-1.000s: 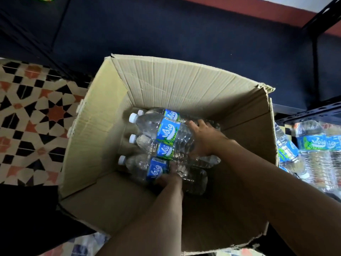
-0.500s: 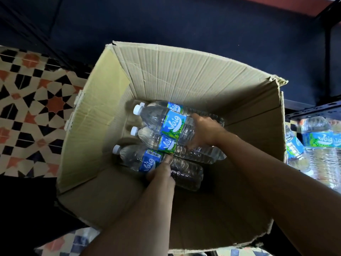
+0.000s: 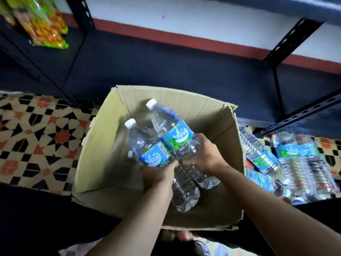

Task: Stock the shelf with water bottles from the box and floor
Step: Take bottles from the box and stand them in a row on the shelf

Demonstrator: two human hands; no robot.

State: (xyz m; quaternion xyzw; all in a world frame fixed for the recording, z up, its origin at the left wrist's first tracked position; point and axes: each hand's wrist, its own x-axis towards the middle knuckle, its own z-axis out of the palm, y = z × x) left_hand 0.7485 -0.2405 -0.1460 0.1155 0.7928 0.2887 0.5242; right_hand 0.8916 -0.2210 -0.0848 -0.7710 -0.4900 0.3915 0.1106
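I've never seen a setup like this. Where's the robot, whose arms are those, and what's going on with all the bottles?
There is no robot here. A person wears a camera on the head, looking forward and down, so the arms you see are their own. The left hand grips one water bottle, and the right hand grips a second bottle, both held over an open cardboard box. Patterned tile floor shows to the box's left. More loose bottles lie on the floor to its right. Behind the box is a dark shelf, and snack bags sit at upper left.
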